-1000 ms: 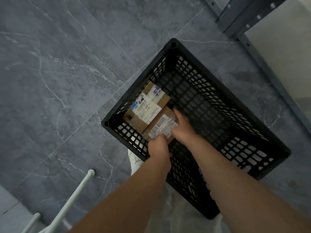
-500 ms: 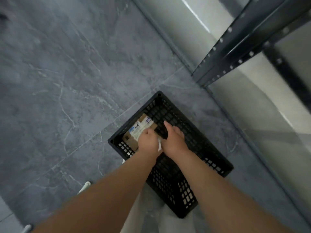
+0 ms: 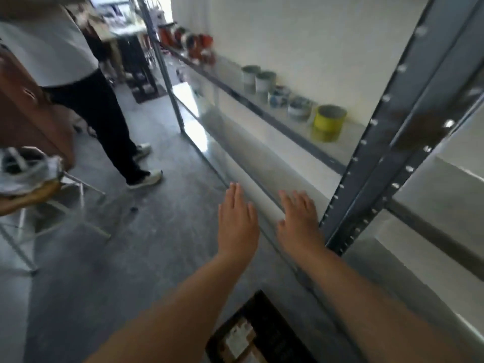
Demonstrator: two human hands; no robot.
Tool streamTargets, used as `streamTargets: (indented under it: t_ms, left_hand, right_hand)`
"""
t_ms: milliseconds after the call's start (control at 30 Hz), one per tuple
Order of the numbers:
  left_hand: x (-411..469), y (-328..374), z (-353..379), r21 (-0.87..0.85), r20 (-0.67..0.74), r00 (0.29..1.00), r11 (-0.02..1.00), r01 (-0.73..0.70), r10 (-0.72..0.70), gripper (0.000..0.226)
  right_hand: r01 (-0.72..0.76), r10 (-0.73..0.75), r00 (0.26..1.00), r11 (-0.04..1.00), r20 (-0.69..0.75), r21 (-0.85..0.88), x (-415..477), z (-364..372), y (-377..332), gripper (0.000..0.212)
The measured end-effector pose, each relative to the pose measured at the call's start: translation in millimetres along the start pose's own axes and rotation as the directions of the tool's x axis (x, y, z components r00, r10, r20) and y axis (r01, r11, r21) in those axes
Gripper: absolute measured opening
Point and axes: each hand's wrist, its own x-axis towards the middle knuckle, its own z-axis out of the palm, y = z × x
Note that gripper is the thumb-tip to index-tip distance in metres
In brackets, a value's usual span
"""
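My left hand (image 3: 237,218) and my right hand (image 3: 300,218) are stretched out in front of me, palms down, fingers straight, holding nothing. They hover in front of a low metal shelf (image 3: 262,158). Below my arms, at the bottom of the view, the black plastic crate (image 3: 264,305) stands on the floor with cardboard boxes (image 3: 241,339) inside it.
A dark steel rack upright (image 3: 392,142) rises right of my right hand. On the upper shelf stand a yellow can (image 3: 328,123), several grey cans (image 3: 259,79) and red items (image 3: 199,45). A person (image 3: 86,87) stands at left beside a white stand (image 3: 52,205).
Both hands have let go of the parcel in the crate and risen with fingers straight. The view has swung up from the crate to the shelving and room.
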Motion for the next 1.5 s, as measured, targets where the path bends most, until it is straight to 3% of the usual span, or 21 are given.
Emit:
streamTargets:
  t_ms: [100,167,300,467,667,767,1000,1133,1500]
  left_hand:
    - [1,62,-85,0.013,-0.235,0.961,0.989,-0.148,0.147,0.056]
    - [-1,96,-134,0.114,-0.316,0.913,0.966,-0.234,0.258,0.057]
    - [-13,154,-208,0.207,-0.356,0.856,0.925,-0.318,0.374,0.058]
    - [-24,203,-261,0.283,-0.340,0.766,0.836,-0.470,0.545,0.060]
    - [-49,229,-293,0.277,-0.326,0.678,0.752,-0.599,0.659,0.061]
    - [-54,241,-296,0.255,-0.316,0.652,0.724,-0.641,0.689,0.061]
    - [-82,265,-271,0.035,-0.230,0.621,0.644,-0.764,0.749,0.060]
    - [-124,283,-263,-0.058,-0.202,0.546,0.547,-0.835,0.813,0.060]
    - [-262,362,-252,-0.167,-0.225,0.345,0.313,-0.935,0.911,0.059]
  right_hand:
    - [0.095,-0.106,0.972,0.994,-0.210,-0.061,-8,-100,-33,0.071]
    - [0.130,-0.142,0.939,0.990,-0.312,-0.061,-17,-164,-57,0.071]
    - [0.142,-0.191,0.861,0.980,-0.472,-0.137,-44,-267,-96,0.069]
    - [0.072,-0.219,0.744,0.966,-0.631,-0.250,-77,-344,-135,0.068]
    - [-0.082,-0.119,0.758,0.958,-0.642,-0.274,-119,-370,-170,0.068]
    - [-0.141,-0.085,0.729,0.952,-0.679,-0.271,-138,-380,-175,0.070]
    - [-0.345,0.011,0.727,0.870,-0.686,-0.351,-225,-388,-138,0.067]
    - [-0.487,0.147,0.676,0.825,-0.723,-0.288,-272,-400,-115,0.069]
    - [-0.677,0.266,0.516,0.709,-0.814,-0.197,-388,-432,-82,0.070]
